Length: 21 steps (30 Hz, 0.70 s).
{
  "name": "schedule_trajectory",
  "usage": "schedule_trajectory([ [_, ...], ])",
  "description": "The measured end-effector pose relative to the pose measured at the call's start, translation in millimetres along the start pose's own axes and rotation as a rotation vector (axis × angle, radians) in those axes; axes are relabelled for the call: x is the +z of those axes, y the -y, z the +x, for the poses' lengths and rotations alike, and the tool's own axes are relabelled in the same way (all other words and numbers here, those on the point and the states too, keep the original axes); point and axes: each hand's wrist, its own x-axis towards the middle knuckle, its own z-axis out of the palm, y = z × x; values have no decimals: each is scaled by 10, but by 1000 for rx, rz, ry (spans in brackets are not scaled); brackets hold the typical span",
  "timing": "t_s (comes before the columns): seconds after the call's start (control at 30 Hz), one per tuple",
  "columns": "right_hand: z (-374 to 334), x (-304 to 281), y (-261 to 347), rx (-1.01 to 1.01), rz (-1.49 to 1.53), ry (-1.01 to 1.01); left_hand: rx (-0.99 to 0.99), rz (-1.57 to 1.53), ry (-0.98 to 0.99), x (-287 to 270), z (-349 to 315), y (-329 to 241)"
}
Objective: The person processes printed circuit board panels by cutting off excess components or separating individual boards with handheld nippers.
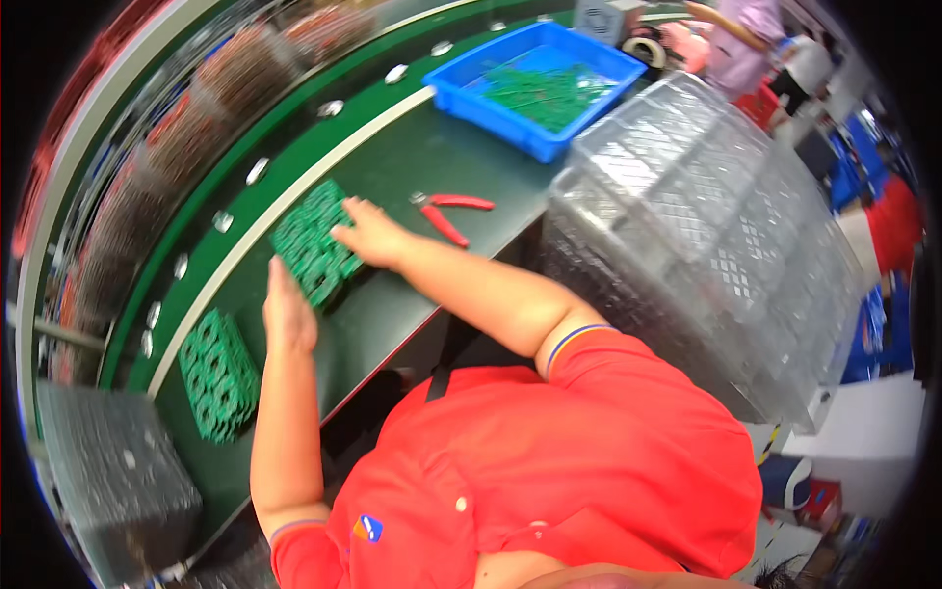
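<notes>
A stack of green perforated plastic pieces [319, 239] rests on the dark green bench between my two hands. My left hand [287, 312] is held flat and edge-on at the near left side of the stack, fingers straight and together. Against the right side lies my right hand [373, 236], with fingers stretched out and the tips touching the stack's edge. To the left, near my left forearm, stands a second stack of similar green pieces [218, 378]. Red-handled cutting pliers [446, 212] lie with handles spread on the bench, right of my right hand.
A blue tray [461, 103] with thin green scraps stands at the far right. Clear plastic crates [687, 196] are piled on the right. Grey stacked sheets [113, 461] sit at the left end. Behind runs a green conveyor [294, 128]; another person [743, 44] is at the far right.
</notes>
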Motion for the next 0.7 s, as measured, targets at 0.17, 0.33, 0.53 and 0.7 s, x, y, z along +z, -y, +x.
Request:
schedule_trajectory([
  [0.17,-632,-744,580,106,823,20,20,-299,284,370,-738,-363],
  [0.33,-822,-736,641,69,876,23,-158,-392,305,564,-859,-461],
  [0.53,-778,-773,663,91,897,31,-149,-568,478,532,-708,-380],
  [0.7,-786,-629,602,-12,846,-10,-128,-584,369,562,-732,-386],
])
